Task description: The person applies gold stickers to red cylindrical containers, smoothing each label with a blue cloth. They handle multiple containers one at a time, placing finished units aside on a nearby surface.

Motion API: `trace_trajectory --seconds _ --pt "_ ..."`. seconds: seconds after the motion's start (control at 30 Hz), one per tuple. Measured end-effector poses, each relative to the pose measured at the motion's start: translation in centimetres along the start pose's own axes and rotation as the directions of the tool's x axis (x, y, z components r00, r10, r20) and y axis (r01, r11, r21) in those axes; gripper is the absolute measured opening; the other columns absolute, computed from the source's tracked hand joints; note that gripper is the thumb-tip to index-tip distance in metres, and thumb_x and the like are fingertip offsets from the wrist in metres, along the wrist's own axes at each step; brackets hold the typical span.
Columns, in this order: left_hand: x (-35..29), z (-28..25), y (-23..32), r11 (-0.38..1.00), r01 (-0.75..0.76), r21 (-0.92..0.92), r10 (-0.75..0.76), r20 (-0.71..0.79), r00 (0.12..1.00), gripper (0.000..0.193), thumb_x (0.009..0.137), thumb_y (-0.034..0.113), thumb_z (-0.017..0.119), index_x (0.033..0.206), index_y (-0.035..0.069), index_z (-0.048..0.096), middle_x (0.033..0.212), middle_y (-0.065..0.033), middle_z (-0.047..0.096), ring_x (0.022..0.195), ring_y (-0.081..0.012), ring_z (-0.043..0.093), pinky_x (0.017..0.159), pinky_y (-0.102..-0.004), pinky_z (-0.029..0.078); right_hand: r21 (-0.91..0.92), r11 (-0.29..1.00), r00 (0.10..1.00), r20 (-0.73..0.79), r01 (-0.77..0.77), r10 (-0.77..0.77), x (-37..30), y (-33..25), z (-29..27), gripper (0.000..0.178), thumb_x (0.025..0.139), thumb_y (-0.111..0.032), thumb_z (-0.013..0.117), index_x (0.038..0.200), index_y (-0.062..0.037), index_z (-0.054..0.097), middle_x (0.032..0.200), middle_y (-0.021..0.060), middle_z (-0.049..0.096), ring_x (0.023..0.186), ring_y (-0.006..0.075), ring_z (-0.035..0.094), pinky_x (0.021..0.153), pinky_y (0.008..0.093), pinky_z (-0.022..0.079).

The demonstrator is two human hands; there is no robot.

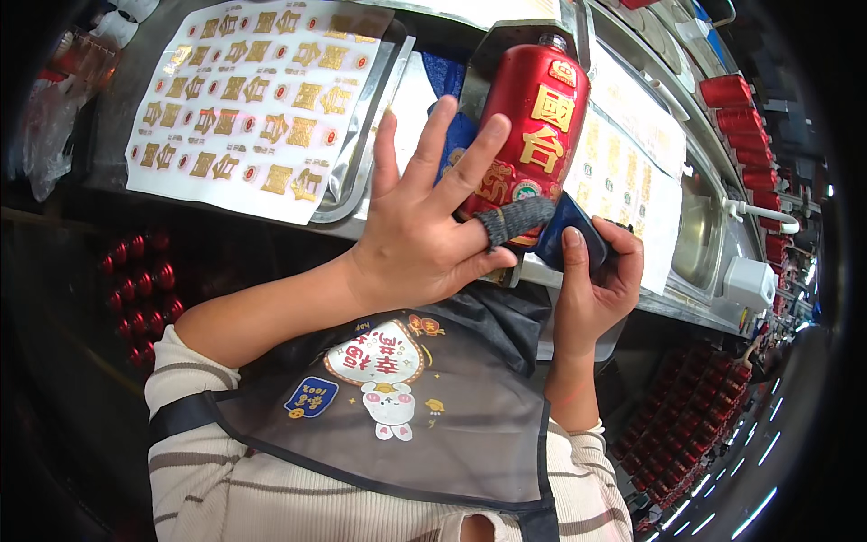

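A glossy red bottle with raised gold characters lies before me, its neck pointing away and its base toward me. My left hand is spread over its lower left side. A grey knitted finger cover wraps the index finger, which touches the bottle near its base; the other fingers are stretched out. At the lower right of the bottle my right hand pinches a dark blue flat piece between thumb and fingers. This piece reaches to the bottle's base; whether it is cloth or a scraper I cannot tell.
On the left, a white decal sheet with gold characters lies over a metal tray. Another decal sheet is at right, beside a sink with a white faucet. Red bottles line the far right; blue cloth lies behind my left hand.
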State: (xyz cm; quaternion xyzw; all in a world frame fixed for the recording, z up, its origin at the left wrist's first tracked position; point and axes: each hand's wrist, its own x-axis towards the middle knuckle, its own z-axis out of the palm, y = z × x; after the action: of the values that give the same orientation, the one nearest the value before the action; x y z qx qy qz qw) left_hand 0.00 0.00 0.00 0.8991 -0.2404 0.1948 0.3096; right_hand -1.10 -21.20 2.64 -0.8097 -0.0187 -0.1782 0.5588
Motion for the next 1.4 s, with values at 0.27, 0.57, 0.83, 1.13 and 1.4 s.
trace_trajectory --seconds 0.27,0.57,0.83,1.13,1.4 --pt "-4.3 0.3 -0.3 0.989 0.15 -0.015 -0.151 -0.024 0.988 0.049 0.092 0.049 0.062 0.079 0.004 0.076 0.159 -0.0273 0.029 0.145 -0.0535 0.022 0.11 -0.0719 0.004 -0.024 0.993 0.979 0.174 0.116 -0.11 -0.1 -4.2 2.8 0.027 0.085 -0.002 0.076 0.108 0.0037 0.063 0.098 0.0074 0.064 0.089 0.0118 0.06 0.08 0.0236 0.049" --pt "0.0 -0.6 -1.9 0.969 0.11 -0.221 -0.097 0.066 0.993 0.082 0.073 0.044 0.084 0.135 0.0 0.054 0.153 -0.0312 0.034 0.146 -0.0502 0.022 0.115 -0.0655 0.002 0.165 0.979 0.992 0.022 -0.124 0.122 0.9 -2.9 0.9 0.022 0.089 -0.003 0.072 0.107 0.0023 0.062 0.098 0.0028 0.063 0.087 0.0064 0.057 0.077 0.02 0.047" --pt "2.6 0.5 -2.0 0.835 0.231 -0.499 -0.197 0.121 0.973 0.1 0.066 0.043 0.089 0.142 0.001 0.04 0.138 -0.0179 0.054 0.134 -0.0367 0.045 0.116 -0.0624 0.009 0.349 0.692 0.758 0.463 -0.633 0.46 0.3 -1.7 -2.1 0.05 0.086 -0.001 0.065 0.134 0.0022 0.055 0.119 0.0083 0.061 0.102 0.0104 0.06 0.088 0.0227 0.05" --pt "3.6 -0.7 -0.8 0.99 -0.052 -0.132 0.055 0.02 0.998 0.094 0.062 0.036 0.087 0.141 0.003 0.05 0.151 -0.0232 0.042 0.143 -0.0391 0.036 0.114 -0.0685 0.008 0.165 0.355 0.264 0.931 -0.92 0.251 -0.1 -1.8 -0.4 0.033 0.079 -0.004 0.064 0.11 0.0045 0.066 0.104 0.0093 0.068 0.094 0.0135 0.065 0.086 0.0255 0.05" --pt "3.6 -0.2 0.0 0.525 0.333 -0.783 -0.356 0.154 0.922 0.078 0.088 0.018 0.076 0.148 -0.006 0.031 0.135 -0.0182 0.055 0.124 -0.0234 0.054 0.108 -0.0379 0.039 0.182 0.939 0.955 0.102 -0.292 0.278 -0.1 -1.6 -0.7 0.033 0.085 0.007 0.062 0.118 0.0013 0.058 0.106 0.0033 0.058 0.093 0.0066 0.054 0.081 0.0206 0.046"
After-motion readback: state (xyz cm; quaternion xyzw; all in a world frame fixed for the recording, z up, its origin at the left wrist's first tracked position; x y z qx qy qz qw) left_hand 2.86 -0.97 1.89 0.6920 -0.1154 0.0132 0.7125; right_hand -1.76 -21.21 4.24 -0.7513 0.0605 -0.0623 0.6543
